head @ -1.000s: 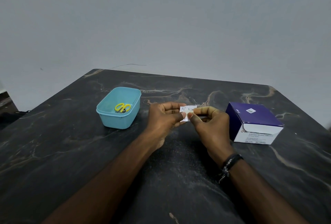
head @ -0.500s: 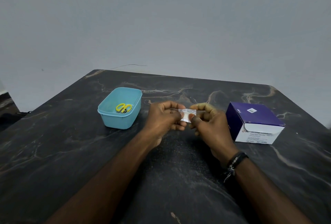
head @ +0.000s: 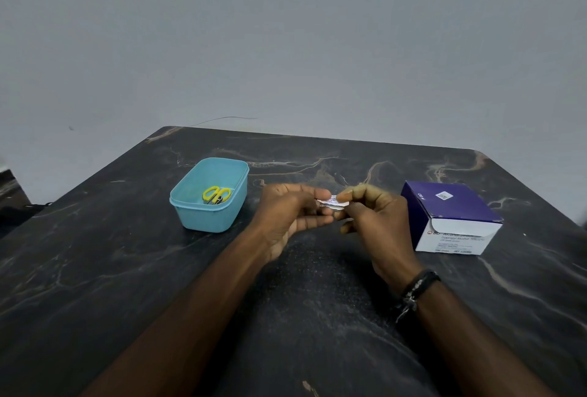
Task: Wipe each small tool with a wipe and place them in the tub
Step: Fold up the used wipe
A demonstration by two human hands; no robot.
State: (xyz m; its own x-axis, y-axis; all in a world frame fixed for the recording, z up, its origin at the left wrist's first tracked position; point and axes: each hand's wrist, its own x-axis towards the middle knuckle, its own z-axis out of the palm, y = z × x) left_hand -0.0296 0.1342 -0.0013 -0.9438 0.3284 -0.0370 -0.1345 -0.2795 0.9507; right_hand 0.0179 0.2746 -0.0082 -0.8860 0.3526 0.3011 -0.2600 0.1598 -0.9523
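Left hand [head: 287, 215] and right hand [head: 374, 222] both pinch a small wipe packet [head: 333, 201] mid-table; print unreadable. Box [head: 451, 218] near right edge reads "BD Alcohol Swabs". Yellow scissors [head: 216, 194] in tub [head: 209, 196], toward the far-left corner.

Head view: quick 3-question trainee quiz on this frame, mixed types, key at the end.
1. True or false: the scissors lie inside the tub.
2. Which side of the hands does the box sit on? A) the person's left B) the person's right C) behind the tub
3. Fill in: both the left hand and the right hand pinch one small white ____ above the table.

Key: 1 true; 2 B; 3 packet.
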